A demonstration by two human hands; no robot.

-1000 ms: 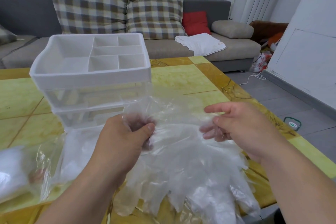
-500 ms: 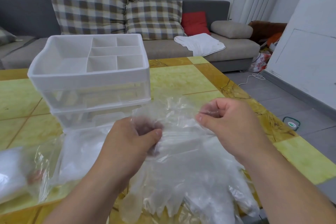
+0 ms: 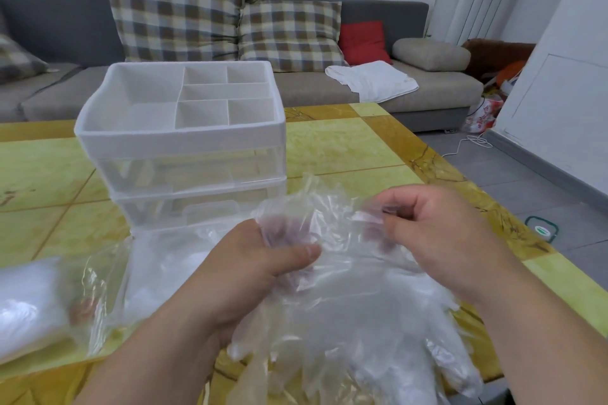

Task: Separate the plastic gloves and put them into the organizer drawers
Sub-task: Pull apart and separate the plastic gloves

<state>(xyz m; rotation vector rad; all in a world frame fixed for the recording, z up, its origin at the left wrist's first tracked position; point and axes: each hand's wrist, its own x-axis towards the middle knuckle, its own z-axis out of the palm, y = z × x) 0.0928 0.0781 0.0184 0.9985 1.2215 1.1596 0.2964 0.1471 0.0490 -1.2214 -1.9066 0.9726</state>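
Observation:
A bunch of thin clear plastic gloves (image 3: 355, 312) hangs in front of me, fingers pointing down over the near table edge. My left hand (image 3: 250, 270) pinches the cuff edges at the left between thumb and fingers. My right hand (image 3: 437, 233) pinches the cuff at the right, close to the left hand. The white organizer (image 3: 184, 141) stands just behind, with a divided top tray and two clear drawers below. The bottom drawer (image 3: 197, 217) looks pulled out toward me, partly hidden by the gloves.
A clear bag of more gloves (image 3: 36, 302) lies at the near left on the yellow tiled table (image 3: 345, 148). Behind the table is a grey sofa (image 3: 427, 92) with checked cushions and a white towel (image 3: 371, 79). Grey floor drops off to the right.
My right hand has closed from spread fingers into a pinch on the glove cuff and moved left toward my left hand. The left hand has held its grip.

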